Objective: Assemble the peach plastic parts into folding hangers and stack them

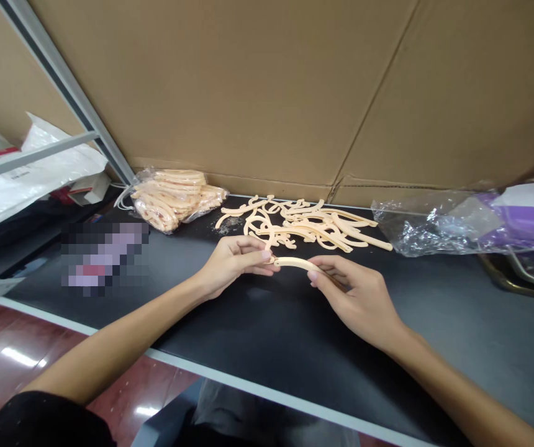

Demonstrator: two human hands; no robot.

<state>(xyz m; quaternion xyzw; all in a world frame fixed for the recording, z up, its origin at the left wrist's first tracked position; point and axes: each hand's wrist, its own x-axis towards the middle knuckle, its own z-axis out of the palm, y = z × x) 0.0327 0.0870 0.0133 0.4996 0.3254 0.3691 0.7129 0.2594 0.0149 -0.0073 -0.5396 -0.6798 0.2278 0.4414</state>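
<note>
Both my hands hold one curved peach-coloured plastic strip point(292, 263) just above the black tabletop point(267, 335). My left hand point(234, 264) pinches its left end with thumb and fingers closed. My right hand point(355, 298) grips its right end, fingers curled around it. Just behind the hands lies a loose pile of the same peach plastic strips point(304, 226), some curved, some with hooked ends.
A clear bag of more peach strips point(171, 197) sits at the back left. Crumpled clear plastic point(428, 226) and a purple-and-white packet point(530, 220) lie at the right. A cardboard wall point(267, 93) backs the table. A metal shelf frame point(62, 81) with white bags stands left.
</note>
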